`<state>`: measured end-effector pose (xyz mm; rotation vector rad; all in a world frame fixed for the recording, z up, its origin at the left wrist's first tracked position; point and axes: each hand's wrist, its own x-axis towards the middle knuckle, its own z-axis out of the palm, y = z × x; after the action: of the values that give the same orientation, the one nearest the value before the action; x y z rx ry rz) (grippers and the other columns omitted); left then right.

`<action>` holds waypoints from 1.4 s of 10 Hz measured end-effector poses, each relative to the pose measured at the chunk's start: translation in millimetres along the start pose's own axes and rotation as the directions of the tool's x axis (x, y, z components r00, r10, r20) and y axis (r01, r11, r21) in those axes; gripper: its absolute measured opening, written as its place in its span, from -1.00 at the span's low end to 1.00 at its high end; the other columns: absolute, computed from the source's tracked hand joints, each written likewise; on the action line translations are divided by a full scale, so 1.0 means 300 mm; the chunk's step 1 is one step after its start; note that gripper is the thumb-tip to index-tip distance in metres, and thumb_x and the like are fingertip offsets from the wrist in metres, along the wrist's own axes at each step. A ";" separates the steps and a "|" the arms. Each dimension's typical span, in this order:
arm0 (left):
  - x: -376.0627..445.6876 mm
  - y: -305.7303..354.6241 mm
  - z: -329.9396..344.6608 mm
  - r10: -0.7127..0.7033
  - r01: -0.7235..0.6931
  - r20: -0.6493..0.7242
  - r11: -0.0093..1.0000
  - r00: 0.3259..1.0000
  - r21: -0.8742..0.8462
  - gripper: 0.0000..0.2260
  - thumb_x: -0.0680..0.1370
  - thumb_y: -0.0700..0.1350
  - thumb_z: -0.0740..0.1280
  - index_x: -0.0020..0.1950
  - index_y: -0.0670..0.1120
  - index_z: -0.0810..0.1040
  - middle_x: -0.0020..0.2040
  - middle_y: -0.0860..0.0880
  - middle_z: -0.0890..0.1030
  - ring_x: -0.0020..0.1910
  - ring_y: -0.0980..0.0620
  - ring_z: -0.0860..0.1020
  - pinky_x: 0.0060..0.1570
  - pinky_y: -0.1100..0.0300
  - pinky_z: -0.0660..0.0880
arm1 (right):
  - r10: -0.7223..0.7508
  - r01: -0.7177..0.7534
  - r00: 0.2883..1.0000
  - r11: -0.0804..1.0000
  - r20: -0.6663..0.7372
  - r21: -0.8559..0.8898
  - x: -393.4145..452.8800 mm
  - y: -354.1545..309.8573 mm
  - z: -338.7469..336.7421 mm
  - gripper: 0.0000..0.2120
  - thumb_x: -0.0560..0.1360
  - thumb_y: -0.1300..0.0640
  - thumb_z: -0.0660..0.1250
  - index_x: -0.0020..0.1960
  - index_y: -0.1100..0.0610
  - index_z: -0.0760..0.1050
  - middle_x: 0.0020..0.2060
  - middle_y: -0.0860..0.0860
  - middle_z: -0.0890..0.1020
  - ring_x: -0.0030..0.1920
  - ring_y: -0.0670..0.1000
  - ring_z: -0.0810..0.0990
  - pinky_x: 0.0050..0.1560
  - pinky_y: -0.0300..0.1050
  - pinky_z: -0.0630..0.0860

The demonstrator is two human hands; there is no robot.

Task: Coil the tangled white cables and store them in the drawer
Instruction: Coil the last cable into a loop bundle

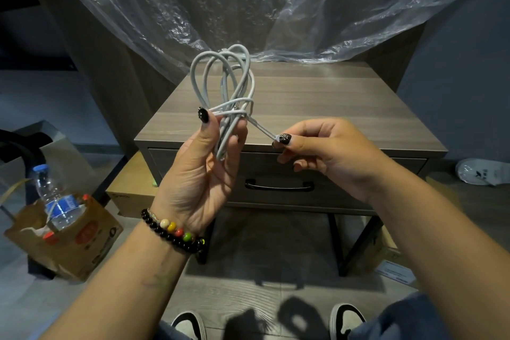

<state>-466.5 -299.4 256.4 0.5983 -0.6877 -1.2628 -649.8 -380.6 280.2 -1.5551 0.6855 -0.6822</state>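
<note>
The white cable [229,91] is held in the air above the front edge of the nightstand [317,97], not resting on it. It stands as a bundle of upright loops with a few turns wound crosswise round the middle.

Step in hand, as judged: binding the coil with its free end. To do it well, each wrap should lie snug beside the last, with tension steady, and the tip tucked under a turn so the bundle cannot spring open once it is in the drawer [278,174], which is closed at present.

Left hand [198,174]: raised, palm toward the person, wrist upright, fingers and thumb curled round the lower part of the bundle, grasping it.

Right hand [328,152]: level with the left, back of hand up, thumb and forefinger pinching the cable's free end, which runs taut to the wraps.
</note>
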 end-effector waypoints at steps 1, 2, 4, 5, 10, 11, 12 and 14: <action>-0.008 0.007 0.014 -0.109 0.109 0.008 0.994 0.994 -0.029 -0.67 0.24 0.10 0.58 -0.09 -0.02 0.69 -0.08 0.02 0.61 -0.14 0.16 0.61 -0.22 0.37 0.52 | -0.021 0.021 0.999 1.000 0.034 0.018 -0.003 -0.004 -0.025 -0.89 0.41 0.19 0.36 -0.11 0.19 0.62 -0.23 0.02 0.68 -0.15 -0.01 0.65 -0.20 -0.24 0.55; -0.028 0.013 0.058 -0.151 0.147 -0.003 0.968 0.989 -0.203 -0.84 0.45 -0.11 0.38 -0.05 -0.16 0.64 -0.13 -0.07 0.58 -0.22 0.12 0.59 -0.27 0.31 0.56 | -0.039 0.039 0.999 0.999 -0.002 -0.006 -0.002 0.000 -0.049 -0.91 0.48 0.25 0.32 -0.11 0.20 0.61 -0.24 0.04 0.68 -0.16 -0.01 0.65 -0.21 -0.23 0.55; -0.029 0.013 0.063 -0.220 0.211 -0.106 0.973 0.970 -0.089 -0.77 0.50 -0.05 0.23 0.05 -0.17 0.47 -0.16 -0.08 0.45 -0.32 0.12 0.36 -0.40 0.33 0.39 | -0.025 0.022 0.999 0.997 -0.040 -0.080 -0.009 0.010 -0.065 -0.90 0.51 0.28 0.32 -0.12 0.22 0.61 -0.20 0.10 0.67 -0.14 0.02 0.65 -0.18 -0.17 0.53; -0.027 0.019 0.066 -0.170 0.170 -0.133 0.985 0.976 -0.013 -0.76 0.44 -0.08 0.39 0.00 -0.21 0.61 -0.03 -0.16 0.50 -0.15 0.05 0.41 -0.26 0.31 0.44 | -0.029 0.023 0.998 0.994 -0.052 -0.103 -0.016 0.012 -0.057 -0.90 0.51 0.31 0.31 -0.12 0.24 0.60 -0.18 0.14 0.66 -0.15 0.03 0.65 -0.18 -0.15 0.54; -0.014 -0.005 0.110 -0.096 0.037 -0.291 0.979 0.952 -0.201 -0.89 0.41 -0.17 0.29 -0.16 -0.19 0.55 -0.25 -0.05 0.48 -0.35 0.17 0.27 -0.40 0.39 0.24 | -0.072 0.069 0.997 0.994 -0.024 -0.081 -0.010 0.043 0.045 -0.82 0.47 0.41 0.33 -0.29 0.26 0.54 -0.16 0.07 0.61 -0.20 0.06 0.70 -0.22 -0.16 0.61; -0.009 -0.002 0.096 -0.110 0.026 -0.330 0.968 0.937 -0.248 -0.87 0.46 -0.18 0.29 -0.19 -0.21 0.58 -0.26 -0.07 0.53 -0.35 0.17 0.28 -0.33 0.35 0.25 | -0.184 0.175 0.981 0.976 -0.063 -0.131 -0.009 0.055 0.066 -0.82 0.42 0.41 0.39 -0.32 0.23 0.59 -0.04 0.05 0.59 -0.17 0.02 0.67 -0.22 -0.15 0.60; -0.005 0.000 0.091 -0.139 0.042 -0.360 0.964 0.923 -0.264 -0.84 0.56 -0.18 0.24 -0.12 -0.23 0.54 -0.26 -0.10 0.56 -0.34 0.16 0.43 -0.27 0.34 0.36 | -0.282 0.269 0.955 0.953 -0.088 -0.138 -0.008 0.060 0.066 -0.91 0.37 0.33 0.44 -0.30 0.22 0.62 0.09 -0.02 0.60 -0.05 -0.01 0.65 -0.04 -0.02 0.63; -0.010 -0.007 0.074 -0.215 0.148 -0.321 0.965 0.923 -0.218 -0.81 0.61 -0.14 0.19 -0.06 -0.22 0.52 -0.24 -0.11 0.57 -0.35 0.15 0.45 -0.35 0.37 0.47 | -0.318 0.321 0.947 0.943 -0.044 0.093 -0.021 0.048 0.074 -0.90 0.33 0.35 0.38 -0.31 0.20 0.60 0.15 0.01 0.63 0.02 0.03 0.68 0.05 -0.11 0.60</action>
<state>-485.0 -297.7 269.3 0.7136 -0.2203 -1.3360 -637.7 -362.6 263.8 -1.5823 0.4141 -0.9668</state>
